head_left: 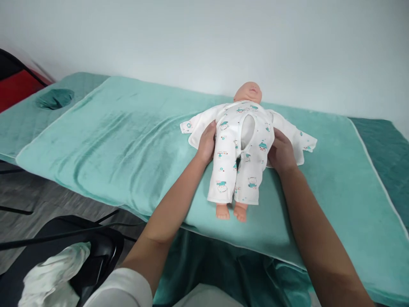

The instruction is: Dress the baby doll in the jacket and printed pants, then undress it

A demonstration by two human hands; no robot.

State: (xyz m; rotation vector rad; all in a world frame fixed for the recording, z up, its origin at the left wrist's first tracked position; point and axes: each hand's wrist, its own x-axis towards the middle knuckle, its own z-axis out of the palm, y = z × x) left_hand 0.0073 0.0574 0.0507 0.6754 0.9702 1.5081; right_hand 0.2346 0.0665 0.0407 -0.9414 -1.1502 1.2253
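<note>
White printed clothes (223,147) around a doll (248,92).

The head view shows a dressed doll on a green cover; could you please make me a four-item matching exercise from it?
Things:
1. Printed trousers
2. Doll's feet
3. Chair
4. Cover

Descriptions:
A. Black, with a pale cloth on it
B. Light green with a pale edge
C. White, between the left hand and the right hand
D. Bare, showing below two hems

Pairs: 1-C, 2-D, 3-A, 4-B
</note>
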